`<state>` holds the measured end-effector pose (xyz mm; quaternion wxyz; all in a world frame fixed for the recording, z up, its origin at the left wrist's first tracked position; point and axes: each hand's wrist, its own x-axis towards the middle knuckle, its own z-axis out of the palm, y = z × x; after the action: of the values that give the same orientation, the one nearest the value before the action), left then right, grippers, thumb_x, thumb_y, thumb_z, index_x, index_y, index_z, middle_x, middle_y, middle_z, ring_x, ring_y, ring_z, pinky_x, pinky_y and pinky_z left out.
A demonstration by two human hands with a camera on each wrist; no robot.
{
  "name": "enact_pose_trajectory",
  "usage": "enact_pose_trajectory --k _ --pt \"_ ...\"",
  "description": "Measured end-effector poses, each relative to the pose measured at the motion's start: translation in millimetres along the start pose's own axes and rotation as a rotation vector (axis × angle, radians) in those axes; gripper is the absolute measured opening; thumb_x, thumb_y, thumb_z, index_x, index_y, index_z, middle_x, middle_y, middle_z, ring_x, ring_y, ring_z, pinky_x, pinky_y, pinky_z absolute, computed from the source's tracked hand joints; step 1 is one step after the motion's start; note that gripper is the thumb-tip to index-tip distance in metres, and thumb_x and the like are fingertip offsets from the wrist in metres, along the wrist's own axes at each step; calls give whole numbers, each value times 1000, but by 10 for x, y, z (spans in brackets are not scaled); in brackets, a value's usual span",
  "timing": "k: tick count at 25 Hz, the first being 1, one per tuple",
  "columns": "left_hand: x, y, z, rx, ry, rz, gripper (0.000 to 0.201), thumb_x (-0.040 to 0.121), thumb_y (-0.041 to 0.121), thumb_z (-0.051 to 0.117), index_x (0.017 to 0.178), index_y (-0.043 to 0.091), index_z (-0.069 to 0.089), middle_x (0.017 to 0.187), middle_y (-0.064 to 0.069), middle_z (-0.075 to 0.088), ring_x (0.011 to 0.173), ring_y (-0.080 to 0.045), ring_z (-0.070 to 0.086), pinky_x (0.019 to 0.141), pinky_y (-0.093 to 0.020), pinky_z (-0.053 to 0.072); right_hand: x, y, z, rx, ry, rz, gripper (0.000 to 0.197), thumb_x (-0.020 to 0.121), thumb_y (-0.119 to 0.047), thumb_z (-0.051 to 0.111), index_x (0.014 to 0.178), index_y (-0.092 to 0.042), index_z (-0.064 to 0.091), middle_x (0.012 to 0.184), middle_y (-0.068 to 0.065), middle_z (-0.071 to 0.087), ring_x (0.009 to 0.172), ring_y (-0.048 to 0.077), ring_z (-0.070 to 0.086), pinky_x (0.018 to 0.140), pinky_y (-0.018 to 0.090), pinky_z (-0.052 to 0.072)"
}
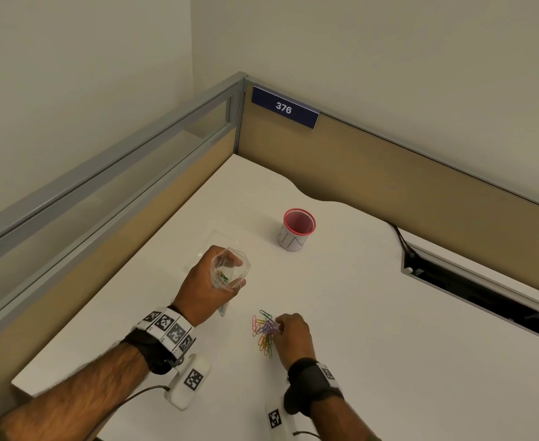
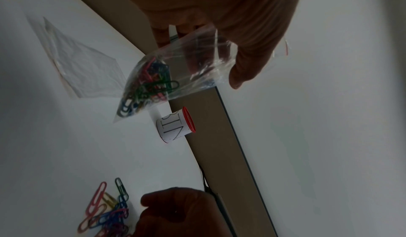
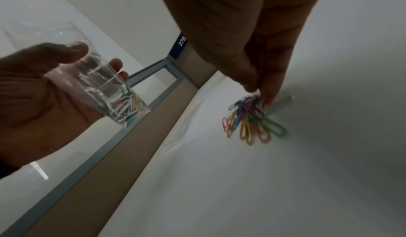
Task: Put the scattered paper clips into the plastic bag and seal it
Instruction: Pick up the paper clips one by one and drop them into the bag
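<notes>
Right fingers (image 3: pixel 266 91) pinching clips (image 1: pixel 265 332) off the counter (image 1: pixel 389 329), I'd lift a small bunch toward the bag (image 1: pixel 228 270) my left fingers (image 1: pixel 230 259) grip open.

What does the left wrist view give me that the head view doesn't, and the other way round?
Only the left wrist view shows the lettering on the side of the cup, and how full the plastic bag is: a dense clump of clips in its lower corner. Only the head view shows both wrists with their marker bands, the 376 sign and the desk cut-out. Both show the left hand gripping the bag's open top, a second flat bag lying behind it, and the right hand at the loose paper clips.
</notes>
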<state>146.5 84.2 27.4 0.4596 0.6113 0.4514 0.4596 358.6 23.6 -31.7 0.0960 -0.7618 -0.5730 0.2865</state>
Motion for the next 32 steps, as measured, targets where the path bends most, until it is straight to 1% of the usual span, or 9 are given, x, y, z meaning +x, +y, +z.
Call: enact_pose_trajectory --k 3,6,9,12,15,17,23,28,32 --pt "3 2 -35 1 11 3 39 70 32 77 102 22 57 110 0 67 111 -20 63 103 -39 49 152 -14 -120 -49 12 -59 32 94 -9 50 124 -15 58 127 6 52 116 22 54 99 28 45" --pt "1 -17 -63 10 20 -5 38 70 25 79 101 21 57 108 0 67 109 -19 63 103 -39 49 183 -26 -133 -224 -85 -185 40 90 -5 48 129 -16 53 127 7 47 118 25 46 99 33 46" --pt "-19 -37 -54 -1 15 -9 38 69 31 78 100 24 57 110 -1 67 109 -19 63 102 -37 49 122 -5 -39 -351 -107 -329 33 92 -13 50 125 -17 54 121 5 49 109 25 49 92 35 49" --pt "-36 -55 -14 -14 3 -16 37 70 25 78 101 21 58 112 0 67 111 -19 63 103 -37 50 43 34 -39 -323 -140 -347 29 94 -22 50 123 -18 55 118 3 50 109 23 50 92 34 49" --pt "-36 -72 5 -5 -1 -28 38 71 19 78 103 18 58 112 -2 67 111 -19 63 103 -38 50 -21 44 -80 -274 -204 -310 60 82 -42 66 134 -19 46 125 1 45 116 21 44 96 34 48" --pt "-38 -71 16 -2 -6 -26 38 72 20 78 103 19 58 112 -3 67 111 -18 63 102 -37 50 -48 13 -63 -339 -215 -313 72 76 -45 71 137 -20 43 128 2 43 117 23 41 95 36 48" --pt "-29 -62 30 9 -16 -29 38 71 24 78 103 21 57 112 -2 67 111 -21 63 103 -41 50 26 -60 58 -360 -95 -367 19 91 -17 55 108 -16 62 108 4 53 102 25 50 77 35 51" --pt "-21 -54 -12 34 -8 -45 41 69 33 77 104 22 57 112 -3 67 111 -22 63 102 -44 50 167 -125 32 -402 -108 -374 12 90 -16 54 99 -12 60 103 9 55 95 27 54 76 32 47" --pt "1 -38 1 45 6 -58 42 70 29 78 104 19 57 112 -3 66 111 -19 63 103 -43 50 218 -129 -29 -437 -91 -389 13 91 -10 50 99 -9 61 103 12 59 97 29 56 78 34 47"
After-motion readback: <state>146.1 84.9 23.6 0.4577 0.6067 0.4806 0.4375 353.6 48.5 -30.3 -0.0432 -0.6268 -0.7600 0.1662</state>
